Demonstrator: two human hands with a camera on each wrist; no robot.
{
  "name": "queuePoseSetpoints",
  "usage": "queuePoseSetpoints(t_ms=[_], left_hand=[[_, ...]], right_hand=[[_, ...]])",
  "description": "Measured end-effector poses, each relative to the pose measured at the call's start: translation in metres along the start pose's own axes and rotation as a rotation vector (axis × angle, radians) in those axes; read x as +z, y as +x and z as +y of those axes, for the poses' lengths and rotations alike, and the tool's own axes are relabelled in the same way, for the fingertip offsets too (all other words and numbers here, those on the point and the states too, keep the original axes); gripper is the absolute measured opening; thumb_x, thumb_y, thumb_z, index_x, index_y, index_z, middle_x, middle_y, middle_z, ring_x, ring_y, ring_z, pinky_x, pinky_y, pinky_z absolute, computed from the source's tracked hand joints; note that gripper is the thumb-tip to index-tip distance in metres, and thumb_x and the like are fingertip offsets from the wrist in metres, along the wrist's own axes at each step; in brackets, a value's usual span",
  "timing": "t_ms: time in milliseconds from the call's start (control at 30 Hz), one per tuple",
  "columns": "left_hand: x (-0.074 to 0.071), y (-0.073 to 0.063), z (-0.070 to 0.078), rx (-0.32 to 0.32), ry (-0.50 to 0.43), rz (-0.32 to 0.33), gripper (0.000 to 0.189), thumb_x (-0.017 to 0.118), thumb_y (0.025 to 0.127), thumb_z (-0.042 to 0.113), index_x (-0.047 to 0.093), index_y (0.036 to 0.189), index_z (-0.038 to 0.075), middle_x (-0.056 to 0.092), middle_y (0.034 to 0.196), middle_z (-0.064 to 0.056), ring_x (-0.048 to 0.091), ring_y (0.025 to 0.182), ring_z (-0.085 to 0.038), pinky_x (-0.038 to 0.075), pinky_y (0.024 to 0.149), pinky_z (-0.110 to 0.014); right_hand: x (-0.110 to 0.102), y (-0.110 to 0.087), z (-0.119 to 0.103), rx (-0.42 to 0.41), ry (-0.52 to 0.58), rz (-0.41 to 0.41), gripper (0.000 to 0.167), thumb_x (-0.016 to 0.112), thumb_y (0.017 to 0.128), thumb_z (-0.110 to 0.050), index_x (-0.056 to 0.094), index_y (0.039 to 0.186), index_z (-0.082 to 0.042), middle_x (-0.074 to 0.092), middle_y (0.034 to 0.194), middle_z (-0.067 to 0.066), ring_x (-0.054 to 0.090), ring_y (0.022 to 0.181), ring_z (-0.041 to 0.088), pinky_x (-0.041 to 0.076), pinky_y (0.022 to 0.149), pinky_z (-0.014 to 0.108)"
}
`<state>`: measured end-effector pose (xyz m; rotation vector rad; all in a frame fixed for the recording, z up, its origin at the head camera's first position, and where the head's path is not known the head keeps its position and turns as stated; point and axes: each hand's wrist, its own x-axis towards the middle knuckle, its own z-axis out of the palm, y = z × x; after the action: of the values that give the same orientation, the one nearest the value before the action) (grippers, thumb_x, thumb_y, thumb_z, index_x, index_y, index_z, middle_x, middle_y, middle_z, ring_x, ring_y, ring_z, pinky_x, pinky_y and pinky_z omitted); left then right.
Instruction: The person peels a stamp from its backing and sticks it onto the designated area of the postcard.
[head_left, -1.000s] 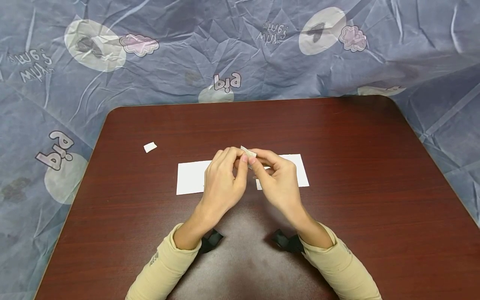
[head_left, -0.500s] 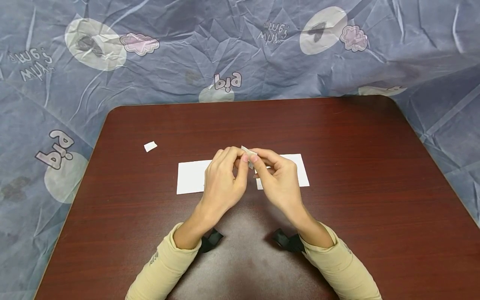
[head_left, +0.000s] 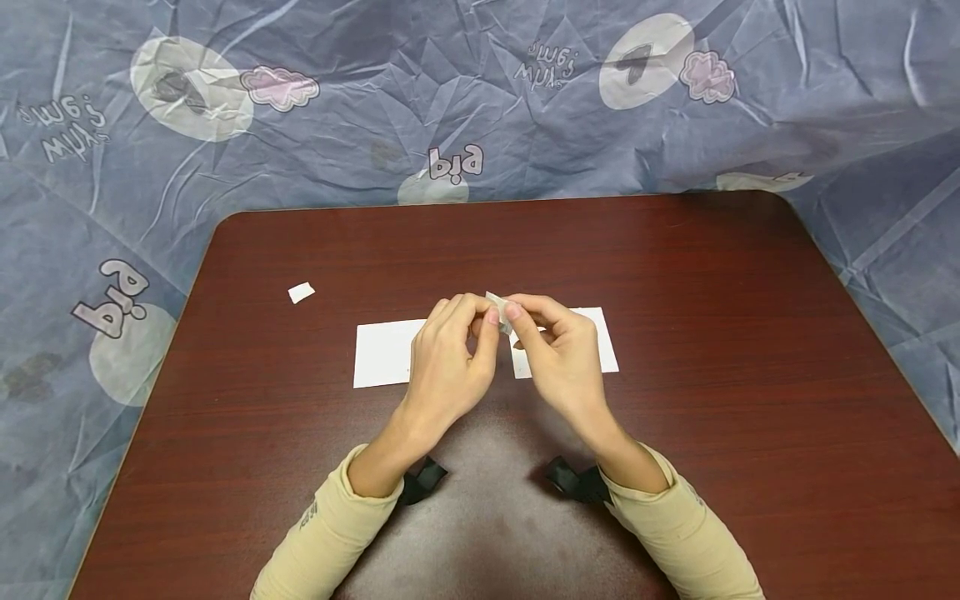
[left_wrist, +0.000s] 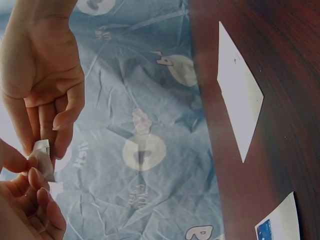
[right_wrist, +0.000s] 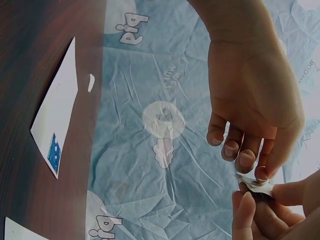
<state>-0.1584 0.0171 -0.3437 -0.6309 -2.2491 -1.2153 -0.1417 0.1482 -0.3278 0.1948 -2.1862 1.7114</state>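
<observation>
In the head view my left hand (head_left: 453, 354) and right hand (head_left: 562, 362) meet over the middle of the table. Thumb and fingers of each pinch a small pale, creased slip (head_left: 498, 311), apparently paper. Both wrist views show the slip between the fingertips, whitish in the left (left_wrist: 44, 157), greyer in the right (right_wrist: 257, 186). Its exact kind is unclear. Beneath the hands lie two white cards, a left card (head_left: 381, 356) and a right card (head_left: 606, 346), both partly covered by the hands. A blue printed patch (right_wrist: 55, 147) marks the left card.
A small white scrap (head_left: 302, 292) lies on the brown table (head_left: 712, 400), beyond the left card. Black straps (head_left: 423, 482) sit at the wrists, by the cream sleeves. A creased blue printed cloth (head_left: 337, 167) hangs behind the table's far edge.
The right hand has shifted slightly right and away from the body, its thumb moving up along the slip. Slightly more of the right card shows. The left hand has barely moved.
</observation>
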Motion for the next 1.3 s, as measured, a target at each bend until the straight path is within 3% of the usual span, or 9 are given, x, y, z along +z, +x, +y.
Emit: queuePoseSetpoints(t_ms=[167, 367, 600, 900, 1300], left_hand=[[-0.0001, 0.0005, 0.0008, -0.007, -0.012, 0.006, 0.015, 0.052, 0.093, 0.013, 0.061, 0.083, 0.007, 0.047, 0.066, 0.003, 0.043, 0.063, -0.013, 0.036, 0.052, -0.028], [-0.0005, 0.0008, 0.0016, -0.010, -0.021, 0.015, 0.014, 0.053, 0.092, 0.012, 0.062, 0.084, 0.006, 0.046, 0.065, 0.003, 0.042, 0.063, -0.013, 0.035, 0.053, -0.028], [-0.0001, 0.0011, 0.0017, -0.007, -0.025, 0.028, 0.013, 0.054, 0.091, 0.011, 0.062, 0.082, 0.007, 0.046, 0.065, 0.004, 0.044, 0.062, -0.016, 0.035, 0.053, -0.028], [-0.0001, 0.0005, 0.0010, -0.009, -0.027, 0.032, 0.013, 0.054, 0.090, 0.011, 0.061, 0.080, 0.007, 0.046, 0.064, 0.004, 0.043, 0.061, -0.015, 0.035, 0.052, -0.028], [-0.0026, 0.0012, 0.0009, -0.009, -0.018, 0.035, 0.012, 0.054, 0.088, 0.010, 0.061, 0.079, 0.007, 0.047, 0.064, 0.003, 0.043, 0.063, -0.014, 0.036, 0.053, -0.028]], right_hand=[[-0.0019, 0.0013, -0.0002, 0.019, 0.035, -0.014, 0.013, 0.060, 0.093, -0.002, 0.069, 0.097, 0.007, 0.069, 0.081, 0.016, 0.059, 0.062, 0.008, 0.051, 0.060, 0.025], [-0.0040, 0.0030, -0.0013, 0.084, 0.095, -0.022, 0.014, 0.059, 0.094, -0.002, 0.068, 0.098, 0.007, 0.069, 0.080, 0.015, 0.058, 0.064, 0.010, 0.050, 0.062, 0.026], [-0.0055, 0.0042, -0.0029, 0.142, 0.146, -0.019, 0.015, 0.059, 0.094, -0.003, 0.068, 0.099, 0.007, 0.066, 0.074, 0.001, 0.057, 0.066, 0.012, 0.050, 0.062, 0.026], [-0.0062, 0.0057, -0.0027, 0.168, 0.233, -0.006, 0.017, 0.058, 0.094, -0.002, 0.065, 0.100, 0.012, 0.066, 0.074, -0.005, 0.058, 0.069, 0.011, 0.050, 0.061, 0.026], [-0.0079, 0.0063, -0.0008, 0.180, 0.247, -0.003, 0.018, 0.058, 0.094, -0.004, 0.064, 0.100, 0.012, 0.067, 0.075, -0.003, 0.057, 0.070, 0.013, 0.050, 0.061, 0.025]])
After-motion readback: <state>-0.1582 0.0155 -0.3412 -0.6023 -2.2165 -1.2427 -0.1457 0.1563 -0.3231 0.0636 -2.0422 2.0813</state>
